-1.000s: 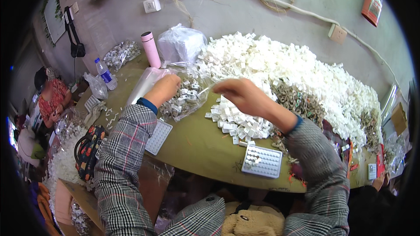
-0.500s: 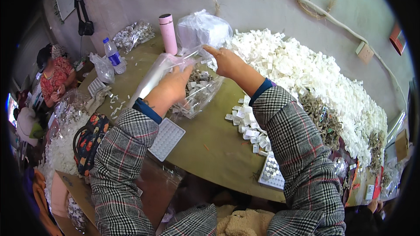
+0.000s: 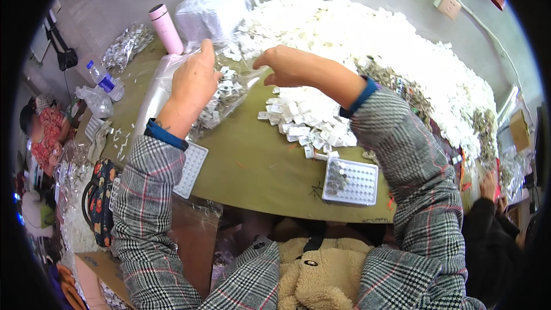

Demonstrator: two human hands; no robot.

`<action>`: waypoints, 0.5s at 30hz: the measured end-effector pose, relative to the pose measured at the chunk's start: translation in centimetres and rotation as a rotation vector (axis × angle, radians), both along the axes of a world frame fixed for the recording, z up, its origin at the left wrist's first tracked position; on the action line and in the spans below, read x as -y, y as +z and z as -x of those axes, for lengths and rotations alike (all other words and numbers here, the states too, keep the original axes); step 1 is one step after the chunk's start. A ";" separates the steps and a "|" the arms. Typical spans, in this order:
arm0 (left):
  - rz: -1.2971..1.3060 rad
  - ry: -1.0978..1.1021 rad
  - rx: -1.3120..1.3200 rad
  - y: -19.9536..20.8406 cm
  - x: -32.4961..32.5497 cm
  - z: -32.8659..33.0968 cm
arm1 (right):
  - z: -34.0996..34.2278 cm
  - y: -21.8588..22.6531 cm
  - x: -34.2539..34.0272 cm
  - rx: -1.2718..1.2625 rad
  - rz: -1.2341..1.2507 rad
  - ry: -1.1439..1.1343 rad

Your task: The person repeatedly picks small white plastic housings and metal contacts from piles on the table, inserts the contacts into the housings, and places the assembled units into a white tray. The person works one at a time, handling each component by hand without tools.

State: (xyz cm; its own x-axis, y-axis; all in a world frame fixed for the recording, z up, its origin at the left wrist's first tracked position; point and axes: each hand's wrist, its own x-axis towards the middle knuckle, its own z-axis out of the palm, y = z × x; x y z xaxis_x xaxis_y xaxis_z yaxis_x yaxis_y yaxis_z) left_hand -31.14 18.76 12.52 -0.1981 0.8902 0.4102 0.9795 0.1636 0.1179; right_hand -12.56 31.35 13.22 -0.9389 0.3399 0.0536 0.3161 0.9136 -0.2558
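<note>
A clear plastic bag (image 3: 236, 99) lies tilted on the table, with small white-and-grey pieces (image 3: 225, 89) bunched inside it. My left hand (image 3: 194, 80) is closed on the bag's left side near its mouth, the index finger stretched upward. At the opposite side of the mouth, my right hand (image 3: 290, 68) pinches the film between curled fingers and thumb, so the bag spreads between both hands. The exact grip of the left fingertips is hidden. Just below the left wrist sits a white dimpled tray (image 3: 191, 169), partly covered by my sleeve.
A big heap of white pieces (image 3: 367, 28) fills the back right, with a smaller pile (image 3: 304, 117) before it. A partly filled tray (image 3: 351, 181) lies near the front edge. Behind stand a pink flask (image 3: 166, 30) and a wrapped bundle (image 3: 211, 11); a bottle (image 3: 106, 83) leans left.
The view has swung to the right and downward. My left hand has turned more upright on the bag. My right hand's fingers have curled downward at the bag's edge.
</note>
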 end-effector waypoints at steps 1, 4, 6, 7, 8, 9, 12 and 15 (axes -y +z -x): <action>-0.143 -0.097 -0.067 -0.3 0.0 -1.5 | -2.3 0.4 1.0 -0.007 0.013 -0.021; -0.122 -0.336 -0.035 -3.6 0.8 -8.1 | -10.1 1.1 5.0 -0.001 0.013 -0.072; 0.016 -0.510 0.136 -6.3 2.0 -12.3 | -16.0 1.1 8.6 -0.002 0.071 -0.098; 0.095 -0.579 0.233 -7.5 2.4 -14.0 | -18.4 0.6 10.6 -0.051 0.080 -0.137; 0.125 -0.605 0.255 -8.6 2.7 -15.2 | -20.8 0.3 12.3 -0.057 0.133 -0.147; 0.156 -0.631 0.274 -9.6 3.0 -16.3 | -23.0 -0.2 13.9 -0.089 0.231 -0.184; 0.195 -0.634 0.240 -11.4 2.5 -18.2 | -28.2 -2.7 17.8 -0.098 0.314 -0.346; 0.236 -0.561 0.189 -11.7 2.3 -18.5 | -32.0 -4.9 20.2 -0.180 0.450 -0.447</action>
State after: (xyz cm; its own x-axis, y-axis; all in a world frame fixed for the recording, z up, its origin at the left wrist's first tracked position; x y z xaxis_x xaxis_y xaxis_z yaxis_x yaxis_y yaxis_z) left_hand -12.61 16.46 0.84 0.2746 0.9418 0.1940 0.8895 -0.3254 0.3207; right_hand 19.44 11.16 8.30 -0.6919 0.7208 -0.0415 0.5564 0.4957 -0.6668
